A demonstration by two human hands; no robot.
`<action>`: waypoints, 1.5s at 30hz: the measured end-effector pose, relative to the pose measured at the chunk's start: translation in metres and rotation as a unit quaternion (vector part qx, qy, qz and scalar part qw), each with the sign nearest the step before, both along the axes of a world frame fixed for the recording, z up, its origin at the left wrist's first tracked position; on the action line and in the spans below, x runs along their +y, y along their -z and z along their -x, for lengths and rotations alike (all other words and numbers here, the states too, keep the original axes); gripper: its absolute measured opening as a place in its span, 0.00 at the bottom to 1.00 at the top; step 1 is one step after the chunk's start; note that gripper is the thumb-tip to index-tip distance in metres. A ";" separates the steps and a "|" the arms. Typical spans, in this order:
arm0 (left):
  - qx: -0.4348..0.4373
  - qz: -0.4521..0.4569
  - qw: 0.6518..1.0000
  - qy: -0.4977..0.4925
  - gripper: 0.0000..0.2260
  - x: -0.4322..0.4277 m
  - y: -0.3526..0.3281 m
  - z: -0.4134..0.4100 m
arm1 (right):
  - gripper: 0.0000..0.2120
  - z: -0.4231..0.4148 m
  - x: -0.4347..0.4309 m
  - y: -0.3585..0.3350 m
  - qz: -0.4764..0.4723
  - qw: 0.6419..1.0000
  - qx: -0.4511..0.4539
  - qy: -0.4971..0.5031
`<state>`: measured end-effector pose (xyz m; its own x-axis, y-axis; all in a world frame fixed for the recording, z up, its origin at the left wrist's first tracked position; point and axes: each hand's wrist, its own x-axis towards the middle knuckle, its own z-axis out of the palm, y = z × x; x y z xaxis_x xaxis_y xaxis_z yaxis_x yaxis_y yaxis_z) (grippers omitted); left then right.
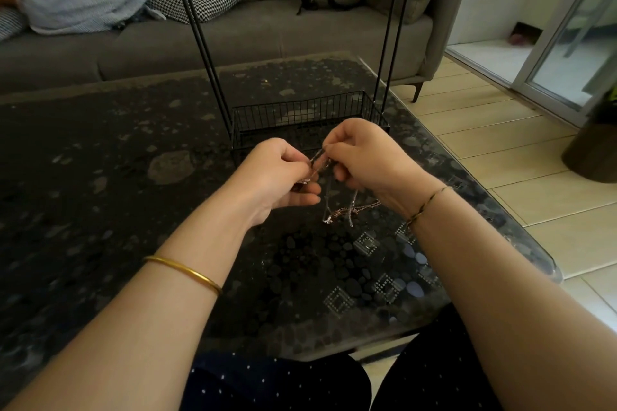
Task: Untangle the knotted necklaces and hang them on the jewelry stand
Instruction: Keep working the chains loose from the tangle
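A tangle of thin necklaces (pixel 347 210), silver and rose-gold chains, hangs between my two hands above the dark glass table (pixel 133 177). My left hand (pixel 277 173) pinches one part of the chains, and my right hand (pixel 360 153) pinches another part just to its right. Loose ends and a small pendant dangle below my right hand, near the tabletop. The black wire jewelry stand (pixel 300 117) rises just behind my hands, with a mesh basket base and thin upright rods running out of the top of the view.
A grey sofa (pixel 267 30) with a patterned cushion, a crumpled blanket and a backpack runs behind the table. Tiled floor (pixel 534 160) and a dark planter (pixel 594 150) lie to the right. The table's rounded corner sits at the right.
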<state>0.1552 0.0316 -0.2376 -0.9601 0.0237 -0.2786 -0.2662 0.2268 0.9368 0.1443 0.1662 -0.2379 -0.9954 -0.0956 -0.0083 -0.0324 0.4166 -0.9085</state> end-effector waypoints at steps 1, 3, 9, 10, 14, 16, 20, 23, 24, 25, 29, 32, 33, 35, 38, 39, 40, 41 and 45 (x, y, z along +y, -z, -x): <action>-0.003 -0.006 1.000 -0.003 0.03 0.000 0.000 0.000 | 0.06 0.000 -0.001 0.001 -0.007 1.000 0.001 0.000; -0.009 -0.020 1.000 -0.010 0.03 0.001 -0.001 -0.001 | 0.05 0.001 -0.001 0.002 -0.016 1.000 -0.001 -0.002; -0.055 -0.133 0.987 -0.075 0.05 -0.001 -0.008 0.000 | 0.05 0.001 0.002 0.001 0.006 0.999 -0.033 -0.035; -0.061 -0.152 0.983 -0.086 0.05 -0.002 -0.009 0.000 | 0.05 0.000 0.002 0.000 0.019 0.998 -0.045 -0.045; -0.060 -0.176 0.977 -0.101 0.03 -0.001 -0.009 -0.001 | 0.07 -0.002 0.002 -0.001 0.063 0.991 -0.091 -0.080; -0.052 -0.155 0.982 -0.099 0.02 0.000 -0.007 0.000 | 0.08 -0.001 0.002 -0.001 0.062 0.989 -0.097 -0.092; -0.034 -0.103 0.989 -0.098 0.04 0.001 -0.004 0.001 | 0.04 -0.001 0.005 -0.003 0.014 0.990 -0.088 -0.112; -0.034 -0.092 0.990 -0.099 0.06 0.000 -0.003 0.002 | 0.05 -0.002 0.005 -0.003 -0.005 0.989 -0.083 -0.124; -0.034 -0.088 0.991 -0.098 0.07 0.000 -0.002 0.002 | 0.04 -0.002 0.005 -0.003 -0.003 0.989 -0.082 -0.125; -0.032 -0.084 0.991 -0.097 0.07 0.000 -0.001 0.002 | 0.03 -0.002 0.005 -0.003 0.002 0.989 -0.083 -0.125; -0.027 -0.063 0.993 -0.091 0.03 0.002 0.002 0.004 | 0.04 0.000 0.006 -0.003 0.014 0.988 -0.084 -0.127; -0.019 -0.036 0.996 -0.080 0.04 0.002 0.007 0.007 | 0.03 0.000 0.005 -0.004 -0.010 0.988 -0.088 -0.128; -0.017 -0.027 0.996 -0.077 0.04 0.002 0.008 0.007 | 0.03 -0.001 0.005 -0.005 -0.019 0.988 -0.089 -0.127; -0.014 -0.014 0.998 -0.067 0.03 0.003 0.008 0.005 | 0.04 -0.001 0.006 -0.006 -0.042 0.987 -0.090 -0.126; -0.004 0.016 0.999 -0.046 0.05 0.005 0.009 0.003 | 0.04 -0.002 0.005 -0.007 -0.091 0.983 -0.089 -0.131; -0.002 0.020 0.999 -0.042 0.06 0.006 0.009 0.002 | 0.04 -0.002 0.005 -0.007 -0.102 0.982 -0.088 -0.131; -0.003 0.018 0.999 -0.038 0.06 0.007 0.009 0.002 | 0.04 -0.003 0.005 -0.006 -0.105 0.983 -0.087 -0.126; -0.008 0.007 0.999 -0.036 0.06 0.006 0.008 0.002 | 0.04 -0.003 0.005 -0.006 -0.100 0.985 -0.086 -0.115; -0.051 -0.086 0.995 -0.031 0.04 0.003 0.004 -0.001 | 0.06 -0.003 0.006 -0.004 -0.058 0.993 -0.088 -0.046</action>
